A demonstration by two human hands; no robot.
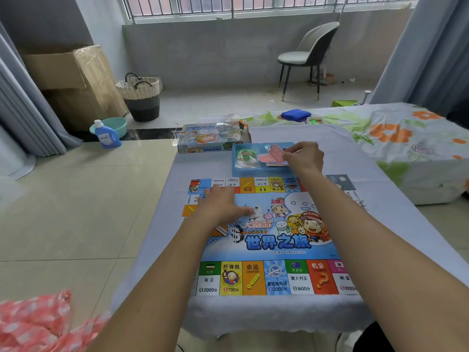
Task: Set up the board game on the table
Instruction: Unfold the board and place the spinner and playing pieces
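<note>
The colourful game board (276, 240) lies unfolded on the table (279, 318), which has a pale blue cloth. My left hand (220, 207) rests flat on the board's upper left part, fingers spread. Beyond the board sits the blue box tray (241, 171) holding a clear bag of pieces (245, 157) and stacks of pink cards (264, 157). My right hand (303, 154) is over the tray and pinches a pink card (275, 153) lifted at an angle. The game box lid (212, 137) lies behind the tray at the table's far left.
A bed with a floral sheet (396, 146) adjoins the table on the right, with a blue cloth (295, 115) on it. A chair (304, 59), woven basket (140, 97), cardboard box (73, 80) and detergent bottle (106, 134) stand on the floor beyond. Red patterned fabric (38, 323) shows at bottom left.
</note>
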